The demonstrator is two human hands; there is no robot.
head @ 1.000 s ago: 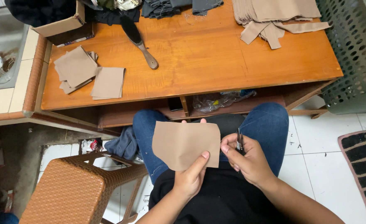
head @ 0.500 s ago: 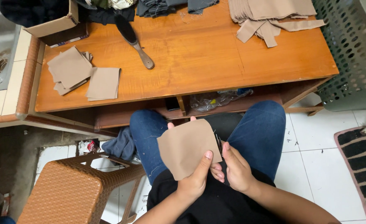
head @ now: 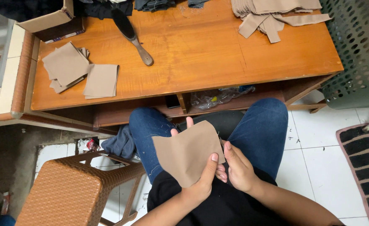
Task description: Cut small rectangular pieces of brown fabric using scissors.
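Head view. Left hand (head: pixel 201 184) clamped on tan fabric piece (head: pixel 187 151), thumb on front near its right edge, fingertips showing above top edge. Right hand (head: pixel 236 167) loosely curled, fingers touching the piece's right edge; whether anything is pinched inside, cannot tell. Piece held flat over lap, between blue-jeaned knees, below wooden table (head: pixel 201 54). Cardboard box (head: pixel 50 19) at table's far left corner, contents not visible. Piece plain, roughly shield-shaped, lower end tapering to a point.
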